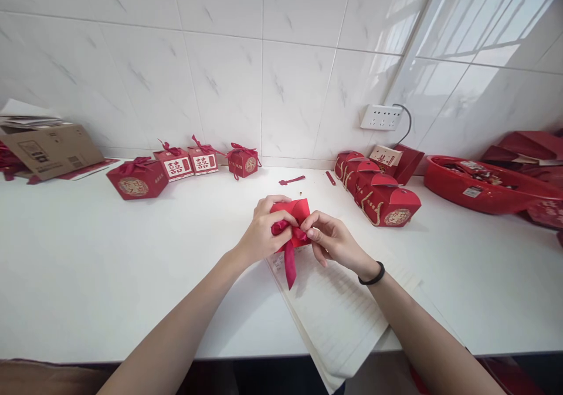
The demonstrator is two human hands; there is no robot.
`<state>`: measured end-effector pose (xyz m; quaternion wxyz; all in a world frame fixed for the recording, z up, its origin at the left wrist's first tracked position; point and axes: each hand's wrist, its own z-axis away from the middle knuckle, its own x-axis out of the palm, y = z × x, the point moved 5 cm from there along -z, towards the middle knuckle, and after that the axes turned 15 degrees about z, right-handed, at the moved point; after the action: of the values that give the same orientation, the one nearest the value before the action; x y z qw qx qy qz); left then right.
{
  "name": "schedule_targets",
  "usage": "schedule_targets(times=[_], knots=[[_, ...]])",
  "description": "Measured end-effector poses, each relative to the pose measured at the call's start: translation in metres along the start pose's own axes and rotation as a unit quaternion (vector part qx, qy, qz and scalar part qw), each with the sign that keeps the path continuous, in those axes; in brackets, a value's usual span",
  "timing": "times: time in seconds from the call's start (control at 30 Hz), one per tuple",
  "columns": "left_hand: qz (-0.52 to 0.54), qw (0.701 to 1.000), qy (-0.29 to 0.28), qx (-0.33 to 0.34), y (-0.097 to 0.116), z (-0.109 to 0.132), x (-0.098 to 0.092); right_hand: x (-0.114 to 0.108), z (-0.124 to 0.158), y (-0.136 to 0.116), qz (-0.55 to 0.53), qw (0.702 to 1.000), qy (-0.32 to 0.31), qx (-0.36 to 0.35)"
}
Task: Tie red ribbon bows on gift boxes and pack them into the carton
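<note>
between tied boxes [176, 163] and handled boxes [382, 198], left hand [263, 236] and right hand [333, 240] pinch ribbon [290, 263] on a red box [295, 209].

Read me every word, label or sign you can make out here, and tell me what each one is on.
"囍": red on the white panels of two small red ribboned gift boxes by the wall.
Gold round emblem on the red handled paper box: blurred.
Labels on the brown cardboard carton: too small.
Cream tag with red characters: blurred.
Small red ribbon-tied box at centre: no print shows.
</note>
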<state>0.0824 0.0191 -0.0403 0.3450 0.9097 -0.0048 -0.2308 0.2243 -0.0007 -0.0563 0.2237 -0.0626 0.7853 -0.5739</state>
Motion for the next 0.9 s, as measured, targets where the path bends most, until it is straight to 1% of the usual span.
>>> schedule_targets(times=[0.2,0.5,0.63,0.77,0.9], knots=[[-0.003,1.0,0.003,0.004,0.0,0.001,0.0,0.002,0.002,-0.005,0.014,1.0,-0.023,-0.014],[-0.008,1.0,0.004,0.01,0.0,0.001,0.0,-0.003,0.001,-0.005,0.041,0.999,0.005,-0.01],[-0.005,1.0,0.003,0.006,0.0,0.001,-0.001,-0.005,0.0,-0.006,0.058,0.998,0.006,-0.001],[-0.006,1.0,0.002,0.005,0.0,0.001,0.0,-0.007,0.001,-0.005,0.037,0.999,0.002,0.012],[-0.006,1.0,0.002,0.005,0.001,0.0,0.001,-0.01,0.002,-0.003,-0.001,1.0,0.021,0.01]])
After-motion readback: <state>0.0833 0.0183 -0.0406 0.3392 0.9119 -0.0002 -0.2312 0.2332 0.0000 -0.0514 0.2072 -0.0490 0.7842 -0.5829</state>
